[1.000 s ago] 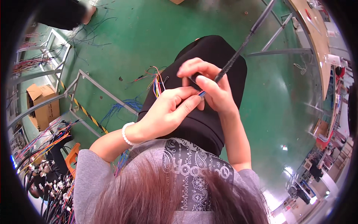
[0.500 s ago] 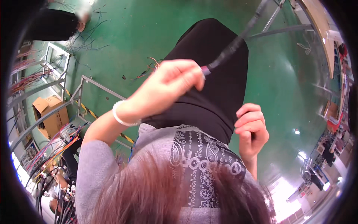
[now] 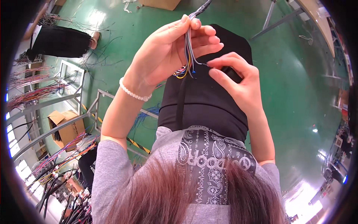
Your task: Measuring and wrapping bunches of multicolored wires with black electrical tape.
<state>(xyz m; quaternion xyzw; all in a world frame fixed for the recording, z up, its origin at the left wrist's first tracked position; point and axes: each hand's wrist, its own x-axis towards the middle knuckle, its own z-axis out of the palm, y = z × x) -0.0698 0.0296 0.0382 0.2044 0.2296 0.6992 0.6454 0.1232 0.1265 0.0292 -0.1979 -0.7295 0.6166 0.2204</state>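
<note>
My left hand (image 3: 169,52) is raised in front of me and grips a bundle of thin coloured wires (image 3: 187,56) that runs up to a dark sheathed cable (image 3: 203,6) at the top edge. The loose wire ends, red, yellow and blue, fan out below my fingers. My right hand (image 3: 235,84) is just to the right of the bundle and pinches a single thin wire (image 3: 199,64) between thumb and forefinger. A white bead bracelet (image 3: 134,91) circles my left wrist. Below my hands are my dark trousers and grey top.
Green floor (image 3: 291,74) lies all around. At the left, metal racks (image 3: 56,123) hold hanging wire harnesses (image 3: 33,91), with a cardboard box (image 3: 67,127) under them. A person in dark clothes (image 3: 59,41) stands at the upper left. Table legs (image 3: 272,22) and a workbench edge show at the upper right.
My left hand has lifted the wire bundle higher and nearer. My right hand, which hung low and apart half a second ago, has come back up and pinched one wire.
</note>
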